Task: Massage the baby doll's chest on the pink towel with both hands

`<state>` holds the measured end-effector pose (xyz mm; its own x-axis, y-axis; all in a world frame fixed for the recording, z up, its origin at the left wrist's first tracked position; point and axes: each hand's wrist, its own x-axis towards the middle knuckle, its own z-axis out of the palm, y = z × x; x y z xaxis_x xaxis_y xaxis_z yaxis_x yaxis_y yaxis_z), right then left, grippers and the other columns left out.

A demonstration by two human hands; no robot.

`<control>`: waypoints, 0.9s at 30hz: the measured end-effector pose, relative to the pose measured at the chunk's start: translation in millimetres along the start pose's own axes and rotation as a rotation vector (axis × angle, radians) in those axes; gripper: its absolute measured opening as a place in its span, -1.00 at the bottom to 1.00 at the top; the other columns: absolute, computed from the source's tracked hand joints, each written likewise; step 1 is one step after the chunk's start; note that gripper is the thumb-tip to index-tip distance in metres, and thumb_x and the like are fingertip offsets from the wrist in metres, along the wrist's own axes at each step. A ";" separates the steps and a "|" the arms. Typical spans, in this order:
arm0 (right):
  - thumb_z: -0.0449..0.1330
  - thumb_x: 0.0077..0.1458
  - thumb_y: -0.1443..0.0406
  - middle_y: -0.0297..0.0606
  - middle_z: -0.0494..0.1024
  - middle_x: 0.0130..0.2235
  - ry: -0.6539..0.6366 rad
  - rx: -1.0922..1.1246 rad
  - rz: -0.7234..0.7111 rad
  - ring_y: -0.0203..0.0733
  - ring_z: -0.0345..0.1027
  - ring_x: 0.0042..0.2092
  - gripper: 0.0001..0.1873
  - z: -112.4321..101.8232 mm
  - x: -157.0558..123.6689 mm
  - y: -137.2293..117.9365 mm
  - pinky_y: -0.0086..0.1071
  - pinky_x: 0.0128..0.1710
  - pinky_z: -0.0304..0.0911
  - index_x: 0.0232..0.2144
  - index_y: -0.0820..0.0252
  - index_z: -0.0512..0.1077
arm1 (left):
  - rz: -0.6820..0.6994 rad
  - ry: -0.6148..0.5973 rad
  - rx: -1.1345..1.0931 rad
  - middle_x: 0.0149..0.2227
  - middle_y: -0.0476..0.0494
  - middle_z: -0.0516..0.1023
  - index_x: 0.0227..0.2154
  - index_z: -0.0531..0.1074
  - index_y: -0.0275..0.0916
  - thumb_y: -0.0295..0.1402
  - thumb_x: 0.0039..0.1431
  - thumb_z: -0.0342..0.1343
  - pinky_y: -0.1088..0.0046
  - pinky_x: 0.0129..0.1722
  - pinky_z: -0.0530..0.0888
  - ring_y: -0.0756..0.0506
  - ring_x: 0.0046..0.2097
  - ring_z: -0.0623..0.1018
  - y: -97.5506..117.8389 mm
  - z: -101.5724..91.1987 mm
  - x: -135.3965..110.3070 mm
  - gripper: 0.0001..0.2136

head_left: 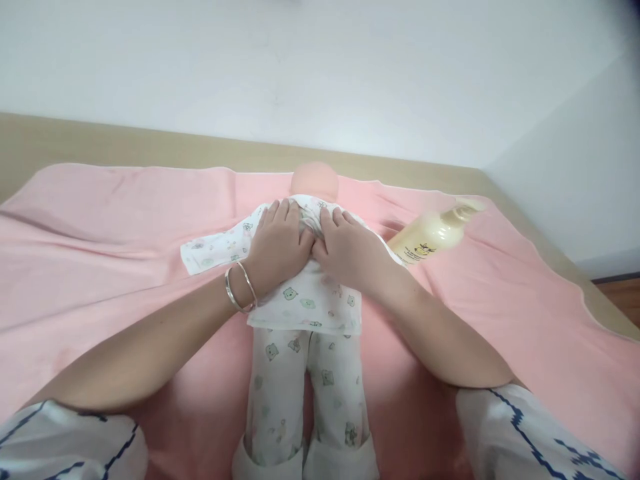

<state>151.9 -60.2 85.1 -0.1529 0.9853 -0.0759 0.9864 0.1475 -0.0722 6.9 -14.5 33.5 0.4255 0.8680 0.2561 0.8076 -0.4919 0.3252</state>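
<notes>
Doll (313, 300) lying on pink blanket (125, 220), top (330, 313) partly hidden under left hand (279, 241) and right hand (347, 248), fingers (281, 212) extended and unclenched, trouser cuffs (345, 459) cut off below, white clothes (280, 380) printed with small greenish animals, smooth round pink head (315, 180)

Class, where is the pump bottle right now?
In the head view, the pump bottle lies on the pink blanket, just right of the printed shirt and the right hand.
</notes>
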 end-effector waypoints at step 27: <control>-0.17 0.47 0.24 0.37 0.40 0.29 0.060 0.088 0.076 0.27 0.25 0.37 -0.40 11.2 24.5 9.8 0.02 0.37 0.21 0.25 0.68 0.31 | 0.082 0.001 0.069 0.19 -0.54 0.54 0.06 0.48 -0.49 -0.48 0.40 -0.21 -0.06 0.41 0.39 -0.37 0.32 0.47 13.1 -16.5 -12.6 -0.60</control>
<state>157.1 -35.6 71.4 -0.0718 0.9971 -0.0247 0.9855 0.0671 -0.1558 5.4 -33.0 49.5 0.4910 0.8248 0.2802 0.7964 -0.5554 0.2393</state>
